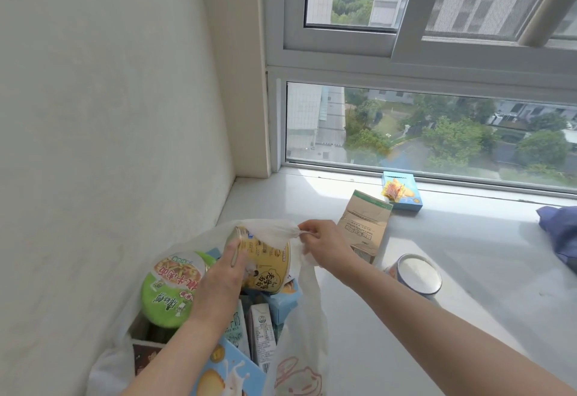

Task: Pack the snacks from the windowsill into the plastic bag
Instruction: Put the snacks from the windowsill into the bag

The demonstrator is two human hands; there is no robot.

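Observation:
A white plastic bag stands open on the windowsill by the left wall. My left hand grips a yellow noodle cup lying on its side at the bag's mouth. My right hand pinches the bag's handle and holds it up over the cup. Inside the bag lie a green-lidded noodle cup, milk cartons, a light blue box and a blue biscuit box.
On the sill to the right of the bag stand a brown carton, a blue snack box near the glass, and a tin with a white lid. A dark blue cloth lies at the right edge. The wall closes the left side.

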